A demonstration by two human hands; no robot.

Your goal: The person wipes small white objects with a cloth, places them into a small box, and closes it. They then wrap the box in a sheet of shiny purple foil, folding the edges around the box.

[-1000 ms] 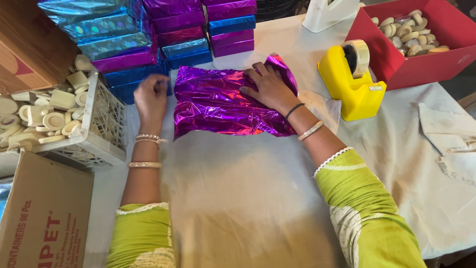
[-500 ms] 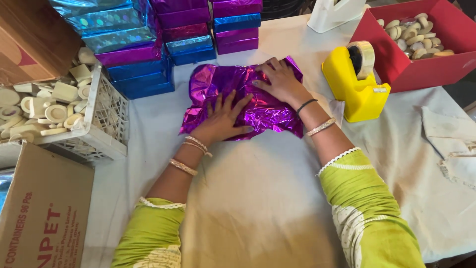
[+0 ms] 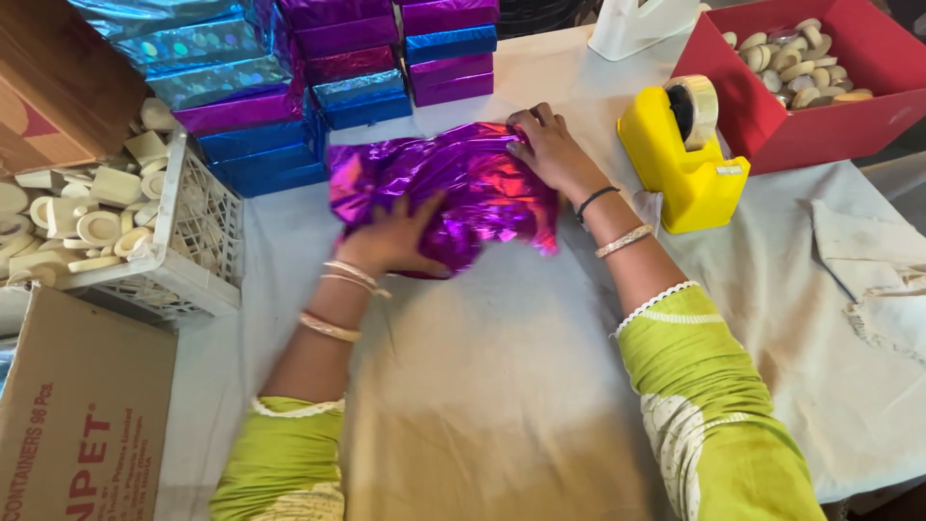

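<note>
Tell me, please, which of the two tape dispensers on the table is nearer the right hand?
The yellow tape dispenser, just beside the right hand; the white dispenser stands farther back.
</note>
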